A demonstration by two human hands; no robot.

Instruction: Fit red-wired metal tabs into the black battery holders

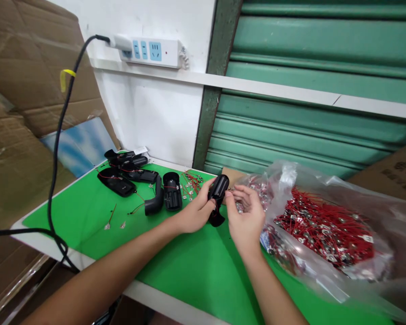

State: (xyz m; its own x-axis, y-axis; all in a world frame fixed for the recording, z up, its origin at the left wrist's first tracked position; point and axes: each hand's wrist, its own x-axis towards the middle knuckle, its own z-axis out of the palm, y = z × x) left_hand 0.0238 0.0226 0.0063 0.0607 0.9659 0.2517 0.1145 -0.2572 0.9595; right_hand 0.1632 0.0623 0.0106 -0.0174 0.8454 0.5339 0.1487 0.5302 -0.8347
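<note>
My left hand [196, 211] is wrapped round a black plastic housing [219, 188], holding it tilted above the green mat [186, 266]. Close to its right side, my right hand [246, 219] has thumb and forefinger pinched together; whatever is between them is too small to make out. Left of my hands, another black housing [172, 192] with a red wire stands on the mat. Behind it lie small metal contacts with red wires [192, 183]. A curved black part [154, 198] rests beside that housing.
Several black housings [117, 182] are heaped at the back left. A clear plastic bag [291, 174] full of red-wired contacts [325, 230] takes up the right side. A black cable [56, 153] hangs at left from a power strip [155, 52]. Loose contacts [107, 225] lie front left.
</note>
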